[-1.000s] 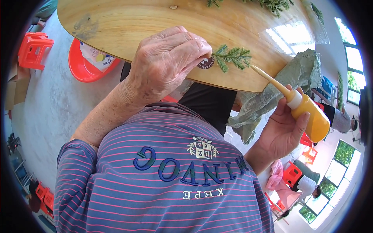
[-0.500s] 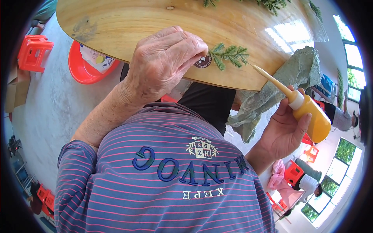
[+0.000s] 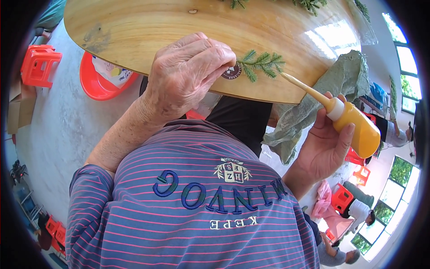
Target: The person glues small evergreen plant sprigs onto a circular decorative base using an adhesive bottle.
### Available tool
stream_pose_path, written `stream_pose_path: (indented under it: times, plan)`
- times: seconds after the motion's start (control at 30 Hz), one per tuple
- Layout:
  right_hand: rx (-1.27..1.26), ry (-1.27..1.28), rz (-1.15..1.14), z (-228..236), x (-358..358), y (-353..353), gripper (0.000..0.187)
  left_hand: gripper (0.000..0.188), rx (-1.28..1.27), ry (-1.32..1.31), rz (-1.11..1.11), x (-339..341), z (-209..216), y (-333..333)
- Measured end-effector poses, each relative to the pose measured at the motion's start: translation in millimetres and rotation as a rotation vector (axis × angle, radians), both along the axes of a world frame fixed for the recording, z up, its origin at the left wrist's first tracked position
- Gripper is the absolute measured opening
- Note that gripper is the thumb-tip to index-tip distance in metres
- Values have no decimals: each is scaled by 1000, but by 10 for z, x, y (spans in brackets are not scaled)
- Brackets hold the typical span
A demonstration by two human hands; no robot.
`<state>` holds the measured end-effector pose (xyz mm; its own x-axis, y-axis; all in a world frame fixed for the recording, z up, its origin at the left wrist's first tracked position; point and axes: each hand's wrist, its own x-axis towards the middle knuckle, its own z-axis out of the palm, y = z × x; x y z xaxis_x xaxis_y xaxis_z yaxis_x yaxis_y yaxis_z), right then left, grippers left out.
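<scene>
Between the fingertips of my left hand (image 3: 188,76) is the base of a small green fir sprig (image 3: 262,64), held over the near edge of the round wooden table (image 3: 148,31). My pinched fingers hide its stem end. My right hand (image 3: 329,145) wraps round a yellow squeeze bottle (image 3: 358,130) with a white collar and a long tapered nozzle. The bottle tilts up and to the left, and its nozzle tip is at the sprig's outer needles; whether they touch, I cannot tell. A round dark sticker on the table shows just below the sprig.
A grey-green cloth (image 3: 333,87) drapes over the table's right edge. More fir sprigs (image 3: 311,5) lie at the far side. Left of the table are a red basin (image 3: 96,83) and red stools (image 3: 39,65). Several people and more stools are at the right.
The yellow bottle in my right hand has moved slightly left and up, bringing its nozzle tip to the sprig's needles. My left hand and the sprig have shifted slightly left.
</scene>
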<state>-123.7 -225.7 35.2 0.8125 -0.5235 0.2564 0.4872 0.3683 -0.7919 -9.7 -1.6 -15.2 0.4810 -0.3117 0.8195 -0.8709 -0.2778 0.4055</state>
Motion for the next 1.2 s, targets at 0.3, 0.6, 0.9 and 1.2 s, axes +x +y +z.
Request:
stream_pose_path:
  times: [0.3,0.6,0.9,1.2]
  plan:
    - [-23,7,-44,6,15,-45,42,22,8,1,4,3,23,-40]
    - [-49,29,-67,26,-3,-114,43,25,17,19,4,-14,62,-118]
    - [-49,47,-105,61,-7,-172,43,25,25,47,-3,-27,83,-162]
    - [-64,63,-125,81,7,-185,42,25,42,53,-7,-56,149,-202]
